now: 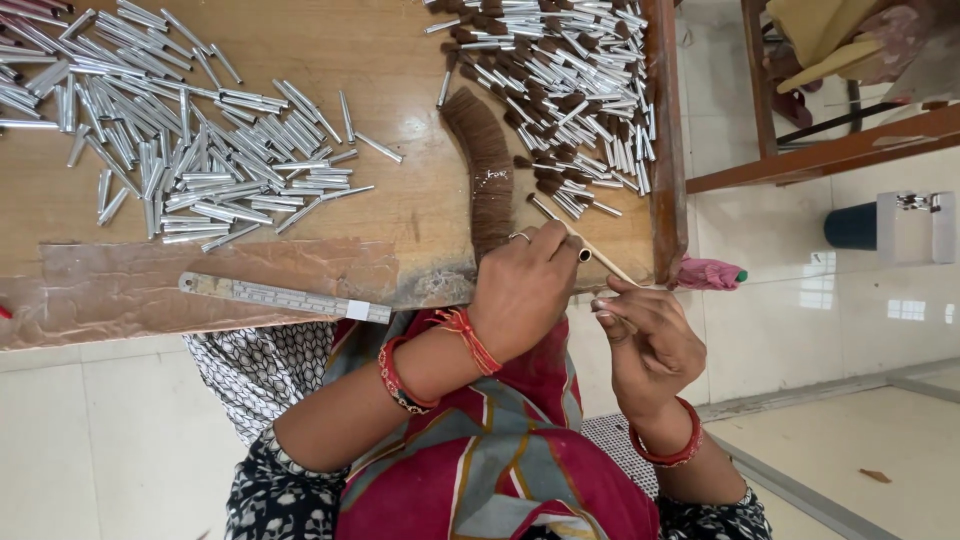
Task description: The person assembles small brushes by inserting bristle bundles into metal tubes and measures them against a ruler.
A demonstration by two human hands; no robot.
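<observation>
At a wooden worktable [400,215] strewn with empty metal ferrules [190,140], my left hand [525,290] pinches a loaded ferrule [545,207] beside the brown bristle bundle [487,180]. My right hand [650,340] closes around a thin wooden stick [608,263]. Both feel light and stiff; the smooth ferrule looks slippery, so I grip mid-barrel.

The little tubes [200,150] are shiny metal. The bench [400,60] is smooth wood. The brown tuft [485,170] looks like soft hair. The thin stick [600,258] may be wood.
</observation>
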